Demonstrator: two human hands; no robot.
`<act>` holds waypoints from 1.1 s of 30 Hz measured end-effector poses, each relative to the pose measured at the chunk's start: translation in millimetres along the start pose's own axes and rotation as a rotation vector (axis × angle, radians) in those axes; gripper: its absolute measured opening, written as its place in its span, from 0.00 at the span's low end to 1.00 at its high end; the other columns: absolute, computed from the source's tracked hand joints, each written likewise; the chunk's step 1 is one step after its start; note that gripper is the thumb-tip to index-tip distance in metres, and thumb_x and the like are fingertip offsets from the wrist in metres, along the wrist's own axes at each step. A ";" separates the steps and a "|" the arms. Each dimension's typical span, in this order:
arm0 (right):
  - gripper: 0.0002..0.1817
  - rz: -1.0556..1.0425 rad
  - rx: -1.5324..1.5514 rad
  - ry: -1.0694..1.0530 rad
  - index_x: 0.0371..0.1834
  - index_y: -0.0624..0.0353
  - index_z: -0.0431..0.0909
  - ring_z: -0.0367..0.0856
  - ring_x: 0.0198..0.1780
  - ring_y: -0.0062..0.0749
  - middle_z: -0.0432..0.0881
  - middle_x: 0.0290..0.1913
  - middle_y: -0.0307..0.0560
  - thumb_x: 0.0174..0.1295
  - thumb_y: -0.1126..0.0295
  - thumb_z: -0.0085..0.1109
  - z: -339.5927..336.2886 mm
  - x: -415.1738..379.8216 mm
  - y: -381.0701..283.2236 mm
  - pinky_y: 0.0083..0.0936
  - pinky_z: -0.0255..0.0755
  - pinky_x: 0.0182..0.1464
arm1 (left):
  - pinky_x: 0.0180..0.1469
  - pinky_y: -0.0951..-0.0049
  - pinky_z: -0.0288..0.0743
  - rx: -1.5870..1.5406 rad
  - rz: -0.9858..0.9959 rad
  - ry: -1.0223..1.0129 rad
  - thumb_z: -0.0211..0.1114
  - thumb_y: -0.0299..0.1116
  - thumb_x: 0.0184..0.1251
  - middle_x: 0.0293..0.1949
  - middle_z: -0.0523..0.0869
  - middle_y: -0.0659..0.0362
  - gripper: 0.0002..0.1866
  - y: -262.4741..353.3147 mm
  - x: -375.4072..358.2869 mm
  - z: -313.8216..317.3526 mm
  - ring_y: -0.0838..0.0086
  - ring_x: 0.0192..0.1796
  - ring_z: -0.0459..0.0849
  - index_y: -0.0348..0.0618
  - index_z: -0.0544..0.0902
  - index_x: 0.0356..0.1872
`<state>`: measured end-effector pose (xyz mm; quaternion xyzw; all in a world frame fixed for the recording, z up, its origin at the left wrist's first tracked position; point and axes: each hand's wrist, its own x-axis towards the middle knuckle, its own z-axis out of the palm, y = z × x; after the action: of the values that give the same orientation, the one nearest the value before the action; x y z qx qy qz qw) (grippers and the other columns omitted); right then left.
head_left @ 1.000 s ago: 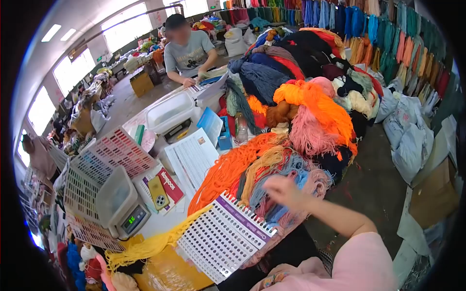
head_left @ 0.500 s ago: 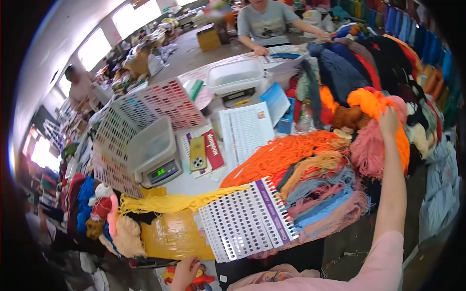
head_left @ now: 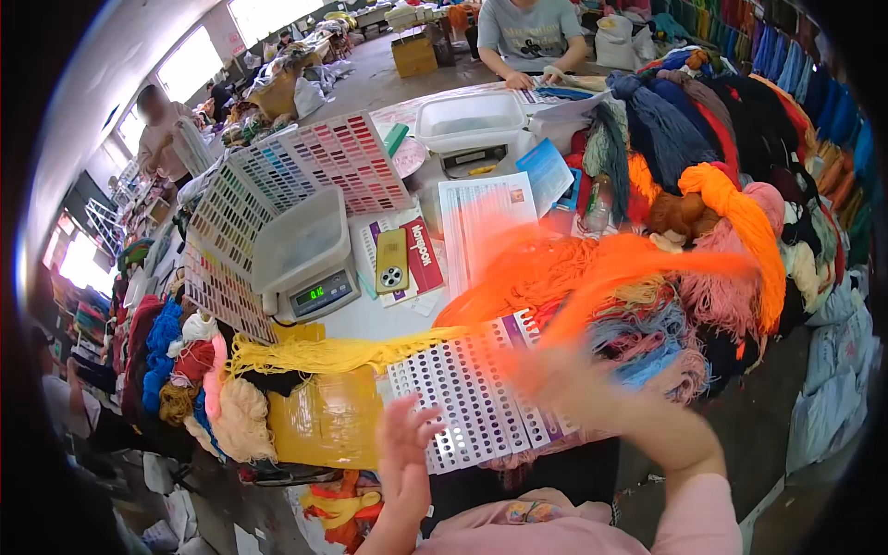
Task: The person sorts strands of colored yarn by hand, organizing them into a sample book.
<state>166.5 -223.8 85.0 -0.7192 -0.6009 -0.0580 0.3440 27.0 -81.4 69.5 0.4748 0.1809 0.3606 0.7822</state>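
Note:
My right hand (head_left: 555, 379), smeared by motion, is over the right part of a white, purple-edged card with rows of holes (head_left: 453, 398). It grips a bundle of bright orange yarn (head_left: 638, 268), which streams out blurred above it. My left hand (head_left: 405, 449) is raised at the card's lower left edge, fingers apart and holding nothing. Yellow yarn (head_left: 342, 356) stretches left from the card's top edge. Beyond the card lies a heap of orange yarn (head_left: 513, 277). Blue and pink skeins (head_left: 661, 347) lie to its right.
A scale (head_left: 324, 294) carries a clear plastic tub (head_left: 303, 242) beside a standing colour chart (head_left: 277, 176). A phone (head_left: 392, 261) rests on a red notebook (head_left: 424, 254). More skeins (head_left: 652, 116) pile up at right. Another person (head_left: 532, 42) sits across the table.
My right hand has come from the orange skein at right to the card, bringing orange yarn. My left hand has risen to the card's edge. The view has shifted slightly.

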 end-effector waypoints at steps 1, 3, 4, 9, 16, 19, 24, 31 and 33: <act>0.14 0.085 0.491 -0.157 0.40 0.63 0.66 0.76 0.33 0.41 0.76 0.29 0.49 0.47 0.75 0.45 26.1 28.1 -42.3 0.33 0.67 0.33 | 0.32 0.77 0.71 0.096 0.104 -0.038 0.52 0.30 0.56 0.40 0.73 0.53 0.18 12.9 -5.4 -3.6 0.71 0.32 0.75 0.38 0.65 0.49; 0.15 0.090 0.601 -0.433 0.41 0.63 0.66 0.74 0.25 0.44 0.74 0.23 0.52 0.48 0.72 0.46 80.7 35.7 -83.3 0.32 0.67 0.26 | 0.38 0.76 0.70 0.286 0.312 -0.118 0.47 0.32 0.60 0.49 0.66 0.51 0.20 37.9 -12.4 -28.4 0.73 0.41 0.72 0.39 0.58 0.53; 0.14 0.224 0.794 -0.576 0.40 0.63 0.66 0.73 0.23 0.43 0.72 0.21 0.52 0.50 0.69 0.47 89.7 41.8 -103.3 0.31 0.66 0.25 | 0.37 0.78 0.70 0.350 0.359 -0.019 0.47 0.30 0.59 0.46 0.68 0.53 0.19 42.0 -18.2 -47.0 0.75 0.38 0.72 0.39 0.60 0.52; 0.20 0.066 1.332 -0.419 0.50 0.57 0.63 0.69 0.47 0.40 0.71 0.45 0.50 0.53 0.69 0.51 88.8 52.4 -124.3 0.24 0.64 0.47 | 0.42 0.68 0.70 0.532 0.262 0.149 0.48 0.32 0.60 0.38 0.76 0.48 0.14 73.2 -35.3 -120.6 0.63 0.39 0.75 0.36 0.70 0.44; 0.13 0.374 1.241 -0.187 0.37 0.63 0.67 0.69 0.24 0.24 0.70 0.21 0.46 0.57 0.64 0.45 134.0 25.0 -121.3 0.21 0.64 0.28 | 0.47 0.73 0.66 0.987 0.036 -0.201 0.46 0.28 0.60 0.42 0.76 0.51 0.13 64.5 -17.5 -107.7 0.67 0.44 0.74 0.32 0.72 0.43; 0.09 0.564 1.282 -0.227 0.34 0.63 0.68 0.67 0.22 0.25 0.69 0.20 0.46 0.59 0.69 0.42 134.3 15.2 -110.8 0.20 0.63 0.26 | 0.42 0.76 0.67 0.814 -0.045 -0.055 0.54 0.26 0.54 0.39 0.74 0.53 0.13 51.8 -10.6 -111.2 0.71 0.39 0.73 0.34 0.71 0.42; 0.11 0.677 1.312 -0.056 0.26 0.64 0.65 0.65 0.20 0.23 0.66 0.16 0.43 0.59 0.67 0.42 144.5 8.8 -107.2 0.20 0.61 0.23 | 0.31 0.83 0.71 0.646 0.081 0.046 0.53 0.15 0.45 0.32 0.71 0.57 0.14 38.4 -12.1 -101.5 0.79 0.30 0.74 0.34 0.70 0.36; 0.10 0.481 1.259 -0.166 0.32 0.65 0.67 0.69 0.24 0.34 0.70 0.23 0.48 0.56 0.67 0.44 148.6 -2.6 -103.0 0.26 0.63 0.28 | 0.42 0.75 0.66 0.954 0.054 -0.344 0.66 0.26 0.38 0.36 0.76 0.54 0.20 44.2 -14.9 -99.7 0.72 0.39 0.74 0.34 0.75 0.39; 0.10 0.403 1.178 -0.084 0.32 0.65 0.67 0.70 0.26 0.38 0.71 0.24 0.50 0.55 0.67 0.45 143.5 -2.1 -102.5 0.27 0.64 0.29 | 0.40 0.75 0.67 0.999 -0.016 -0.404 0.65 0.24 0.38 0.35 0.76 0.54 0.19 50.0 -11.5 -94.7 0.72 0.37 0.74 0.34 0.76 0.38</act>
<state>25.9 -140.2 18.9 -0.5095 -0.3974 0.3776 0.6632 -59.7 -17.4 66.6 0.8475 0.1798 0.1260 0.4833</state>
